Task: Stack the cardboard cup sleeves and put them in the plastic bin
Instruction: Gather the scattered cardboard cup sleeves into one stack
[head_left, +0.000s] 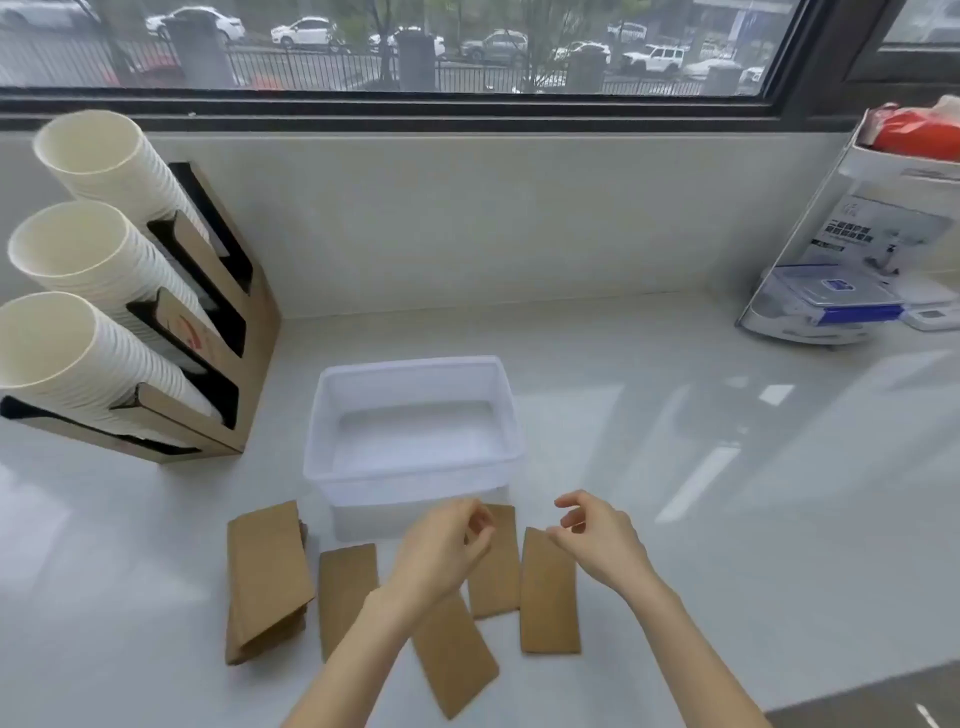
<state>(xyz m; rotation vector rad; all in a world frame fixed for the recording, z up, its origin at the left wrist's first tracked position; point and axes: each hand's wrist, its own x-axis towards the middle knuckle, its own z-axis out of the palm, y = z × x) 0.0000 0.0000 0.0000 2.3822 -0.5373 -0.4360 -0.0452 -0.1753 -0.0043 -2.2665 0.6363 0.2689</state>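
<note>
Cardboard sleeves: one small stack (267, 582) at 8 o'clock from the plastic bin (413, 470), plus four loose flat ones along the bin's near side: one (345, 597) just right of the stack, one (454, 657) tilted under the left forearm, one (496, 566) against the bin's front wall, one (549, 597) at 5 o'clock from the bin. One bin, clear, nothing inside.

Left hand (441, 551) hovers over the middle sleeves, fingers loosely curled, holding nothing. Right hand (597, 540) hovers at the far end of the rightmost sleeve, fingers half open, thumb and forefinger apart; contact with the sleeve cannot be told.

White glossy worktop (701, 493). Cup holder (208, 332) at 10 o'clock carries three rows of white paper cups. Window (415, 47) behind shows parked cars. Wire rack (852, 270) at 2 o'clock.
</note>
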